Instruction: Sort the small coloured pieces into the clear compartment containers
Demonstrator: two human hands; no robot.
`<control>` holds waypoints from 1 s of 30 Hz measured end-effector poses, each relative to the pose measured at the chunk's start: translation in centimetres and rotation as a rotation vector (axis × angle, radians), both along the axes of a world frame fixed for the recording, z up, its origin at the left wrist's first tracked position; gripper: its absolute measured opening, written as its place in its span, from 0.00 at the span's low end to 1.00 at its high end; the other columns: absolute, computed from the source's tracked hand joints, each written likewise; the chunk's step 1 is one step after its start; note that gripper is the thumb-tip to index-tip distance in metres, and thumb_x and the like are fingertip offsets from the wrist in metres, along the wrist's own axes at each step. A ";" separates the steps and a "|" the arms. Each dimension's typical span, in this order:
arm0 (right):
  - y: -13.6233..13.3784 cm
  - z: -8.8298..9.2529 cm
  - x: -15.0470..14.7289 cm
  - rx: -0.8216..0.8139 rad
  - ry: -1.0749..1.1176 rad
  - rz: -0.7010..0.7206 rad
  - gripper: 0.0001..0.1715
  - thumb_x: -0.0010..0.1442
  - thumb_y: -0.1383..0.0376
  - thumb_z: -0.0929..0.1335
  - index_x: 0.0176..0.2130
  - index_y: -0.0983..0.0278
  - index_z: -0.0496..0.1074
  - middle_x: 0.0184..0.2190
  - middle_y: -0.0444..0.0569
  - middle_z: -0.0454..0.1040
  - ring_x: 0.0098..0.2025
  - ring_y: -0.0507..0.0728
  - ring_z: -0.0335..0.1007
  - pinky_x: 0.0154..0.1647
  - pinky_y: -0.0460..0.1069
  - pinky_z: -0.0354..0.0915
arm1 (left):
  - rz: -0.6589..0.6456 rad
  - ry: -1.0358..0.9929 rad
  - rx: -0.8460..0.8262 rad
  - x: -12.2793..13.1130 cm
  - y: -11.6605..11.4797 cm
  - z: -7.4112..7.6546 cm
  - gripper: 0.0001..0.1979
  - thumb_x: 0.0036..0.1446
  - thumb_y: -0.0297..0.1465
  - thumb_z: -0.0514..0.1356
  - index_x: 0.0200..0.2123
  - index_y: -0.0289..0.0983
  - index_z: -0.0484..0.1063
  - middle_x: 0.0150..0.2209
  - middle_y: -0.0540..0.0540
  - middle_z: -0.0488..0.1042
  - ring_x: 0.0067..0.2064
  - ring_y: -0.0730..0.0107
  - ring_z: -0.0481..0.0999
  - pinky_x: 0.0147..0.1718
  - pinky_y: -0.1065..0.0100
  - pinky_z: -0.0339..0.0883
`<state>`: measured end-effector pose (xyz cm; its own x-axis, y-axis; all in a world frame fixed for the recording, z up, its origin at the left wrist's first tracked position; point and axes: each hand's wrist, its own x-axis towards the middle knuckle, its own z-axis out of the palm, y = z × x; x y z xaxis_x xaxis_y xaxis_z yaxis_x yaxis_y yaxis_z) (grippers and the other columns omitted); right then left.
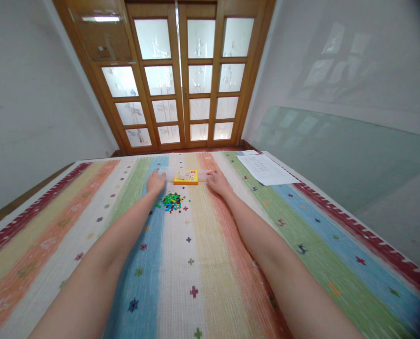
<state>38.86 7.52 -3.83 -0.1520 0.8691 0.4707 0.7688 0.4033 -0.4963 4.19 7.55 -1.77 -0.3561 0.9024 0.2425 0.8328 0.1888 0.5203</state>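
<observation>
Both my arms stretch far forward over a striped, many-coloured cloth [195, 263]. My left hand [155, 181] and my right hand [217, 180] each grip one end of a clear plastic box [167, 171] at the far side. Inside or behind that box sits a yellow booklet or card [186, 177]. A small pile of tiny coloured pieces [172, 201], mostly green with blue, red and yellow, lies on the cloth just in front of the box, between my wrists. The fingers of both hands curl around the box's ends.
A white printed sheet of paper [265, 169] lies at the far right of the cloth. Wooden doors with frosted glass panes [181, 75] stand beyond. A leaning glass pane [336, 150] runs along the right wall.
</observation>
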 end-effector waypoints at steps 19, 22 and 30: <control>-1.1 0.4 -1.4 0.029 -0.060 0.060 0.10 0.67 0.66 0.67 0.46 0.61 0.77 0.49 0.52 0.74 0.50 0.59 0.70 0.56 0.53 0.65 | -0.095 0.229 0.165 -2.7 -3.2 1.5 0.25 0.72 0.41 0.48 0.64 0.41 0.73 0.64 0.36 0.70 0.64 0.49 0.68 0.65 0.52 0.61; -1.2 0.6 -1.4 0.021 -0.058 0.059 0.09 0.68 0.65 0.66 0.44 0.61 0.77 0.47 0.52 0.74 0.48 0.59 0.70 0.53 0.52 0.65 | -0.082 0.212 0.143 -2.3 -3.3 1.8 0.25 0.73 0.41 0.48 0.63 0.41 0.74 0.63 0.36 0.70 0.63 0.50 0.70 0.64 0.52 0.64; -1.2 0.6 -1.5 0.042 -0.064 0.009 0.09 0.68 0.64 0.67 0.42 0.61 0.78 0.44 0.52 0.72 0.45 0.59 0.70 0.49 0.52 0.66 | -0.073 0.131 0.129 -1.4 -3.2 2.1 0.26 0.73 0.40 0.46 0.65 0.39 0.71 0.60 0.35 0.73 0.62 0.51 0.72 0.64 0.54 0.65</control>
